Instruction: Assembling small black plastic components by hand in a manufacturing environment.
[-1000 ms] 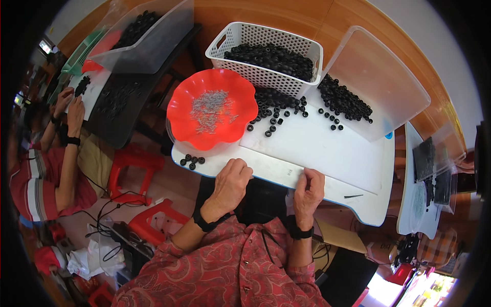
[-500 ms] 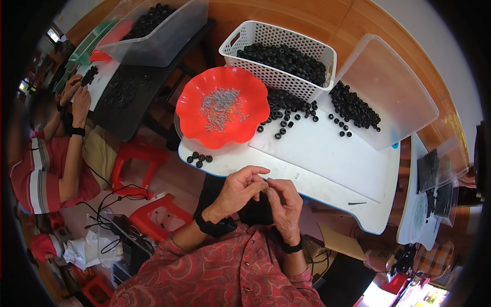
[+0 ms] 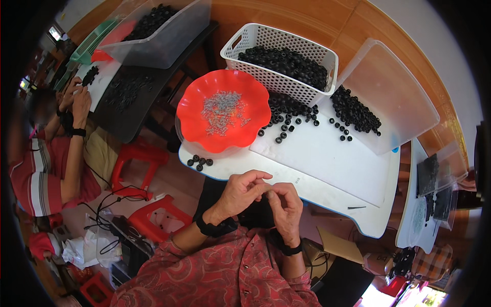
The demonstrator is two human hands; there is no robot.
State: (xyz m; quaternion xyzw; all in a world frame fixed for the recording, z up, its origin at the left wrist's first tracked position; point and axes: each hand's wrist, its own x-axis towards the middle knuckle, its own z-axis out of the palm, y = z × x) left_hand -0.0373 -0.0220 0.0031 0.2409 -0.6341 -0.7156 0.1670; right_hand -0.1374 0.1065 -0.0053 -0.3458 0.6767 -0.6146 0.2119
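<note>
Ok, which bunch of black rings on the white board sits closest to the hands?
The small cluster of black rings at the board's left end, just below the red dish. It sits alone, nearest the left hand; the other rings lie beside the white basket.

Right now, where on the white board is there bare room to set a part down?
The white board is bare in its middle and right, between the loose black rings and the near edge by the hands. It is crowded at the far side: the red dish, the white basket and the clear bin.
</note>
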